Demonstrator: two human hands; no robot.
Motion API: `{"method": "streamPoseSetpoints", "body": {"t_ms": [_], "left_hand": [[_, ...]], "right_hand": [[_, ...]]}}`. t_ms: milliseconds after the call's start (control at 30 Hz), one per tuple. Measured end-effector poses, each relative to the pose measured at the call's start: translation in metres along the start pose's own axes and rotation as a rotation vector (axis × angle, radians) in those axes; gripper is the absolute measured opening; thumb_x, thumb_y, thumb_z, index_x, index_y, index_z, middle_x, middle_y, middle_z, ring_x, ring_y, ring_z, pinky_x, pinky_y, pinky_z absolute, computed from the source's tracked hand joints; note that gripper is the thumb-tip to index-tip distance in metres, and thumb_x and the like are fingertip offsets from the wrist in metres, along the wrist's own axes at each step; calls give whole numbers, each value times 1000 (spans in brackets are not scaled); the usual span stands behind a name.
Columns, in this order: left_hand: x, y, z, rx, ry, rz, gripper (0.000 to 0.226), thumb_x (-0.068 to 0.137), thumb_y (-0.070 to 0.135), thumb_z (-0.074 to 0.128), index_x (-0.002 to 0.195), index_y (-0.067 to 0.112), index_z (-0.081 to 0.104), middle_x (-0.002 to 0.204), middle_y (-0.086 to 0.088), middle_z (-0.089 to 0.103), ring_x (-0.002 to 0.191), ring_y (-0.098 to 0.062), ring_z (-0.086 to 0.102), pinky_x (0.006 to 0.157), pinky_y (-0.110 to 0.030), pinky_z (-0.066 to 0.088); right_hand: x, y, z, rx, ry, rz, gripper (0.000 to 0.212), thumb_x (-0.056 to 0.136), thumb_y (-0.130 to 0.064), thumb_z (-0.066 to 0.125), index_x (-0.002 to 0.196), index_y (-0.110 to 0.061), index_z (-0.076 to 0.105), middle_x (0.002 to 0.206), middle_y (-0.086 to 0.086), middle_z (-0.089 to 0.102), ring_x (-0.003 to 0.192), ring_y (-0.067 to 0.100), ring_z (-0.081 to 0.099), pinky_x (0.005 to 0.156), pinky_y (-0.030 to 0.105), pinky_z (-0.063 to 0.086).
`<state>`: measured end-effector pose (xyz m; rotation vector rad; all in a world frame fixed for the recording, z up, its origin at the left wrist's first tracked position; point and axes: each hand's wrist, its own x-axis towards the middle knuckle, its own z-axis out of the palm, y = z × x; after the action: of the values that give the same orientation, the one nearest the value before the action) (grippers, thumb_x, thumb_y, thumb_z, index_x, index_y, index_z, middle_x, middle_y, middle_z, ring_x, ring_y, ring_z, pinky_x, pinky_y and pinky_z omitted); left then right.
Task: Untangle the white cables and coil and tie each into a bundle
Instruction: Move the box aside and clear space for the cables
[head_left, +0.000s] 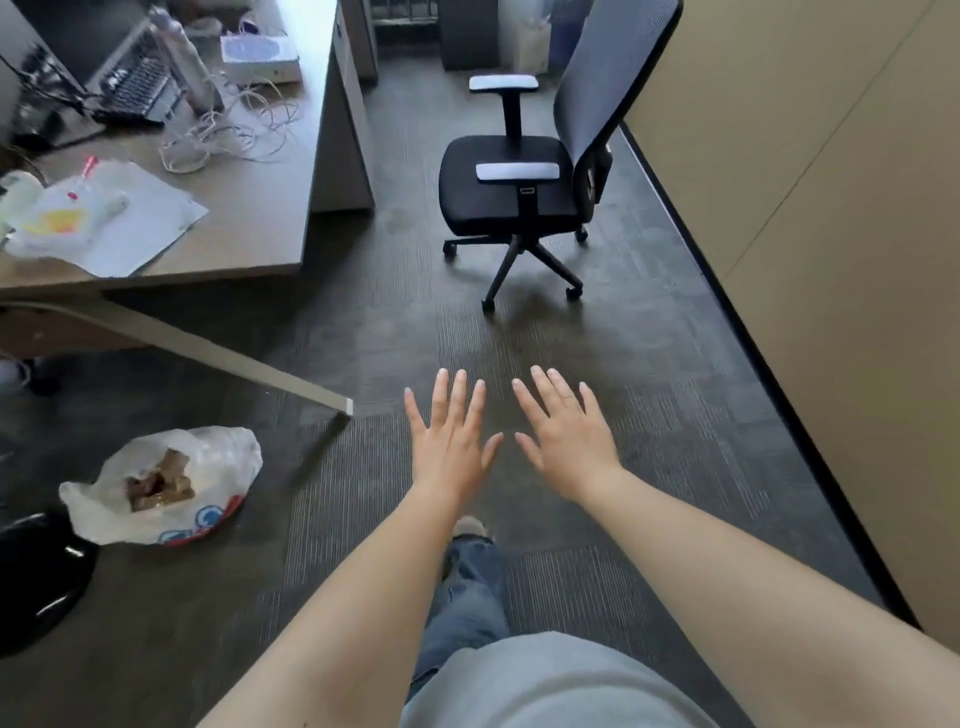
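Hands are reaching out flat with fingers spread, our left hand (451, 439) and right hand (565, 435) holding nothing, because the white cables (228, 132) are lying tangled on the far-left desk (260, 208).

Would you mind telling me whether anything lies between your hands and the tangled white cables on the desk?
Nothing visible blocks them. The left hand and right hand hover open over bare carpet, and the white cables lie uncovered on the desk, up and to the left.

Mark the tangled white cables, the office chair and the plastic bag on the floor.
white cables (228, 137): head view, middle of tangle.
office chair (506, 208): head view, seat cushion.
plastic bag (218, 457): head view, upper right side.
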<state>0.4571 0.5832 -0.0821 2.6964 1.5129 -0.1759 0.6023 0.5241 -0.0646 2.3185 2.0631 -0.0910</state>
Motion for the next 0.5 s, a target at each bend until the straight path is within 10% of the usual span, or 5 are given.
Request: {"method": "streamPoseSetpoints", "body": {"t_ms": [500], "left_hand": [[199, -121, -24, 34, -19, -45, 71, 96, 57, 19, 150, 20, -9, 159, -5, -11, 143, -27, -21, 111, -61, -11]], "right_hand": [[238, -16, -19, -27, -93, -108, 64, 99, -46, 25, 150, -20, -3, 159, 8, -2, 147, 23, -2, 116, 46, 4]]}}
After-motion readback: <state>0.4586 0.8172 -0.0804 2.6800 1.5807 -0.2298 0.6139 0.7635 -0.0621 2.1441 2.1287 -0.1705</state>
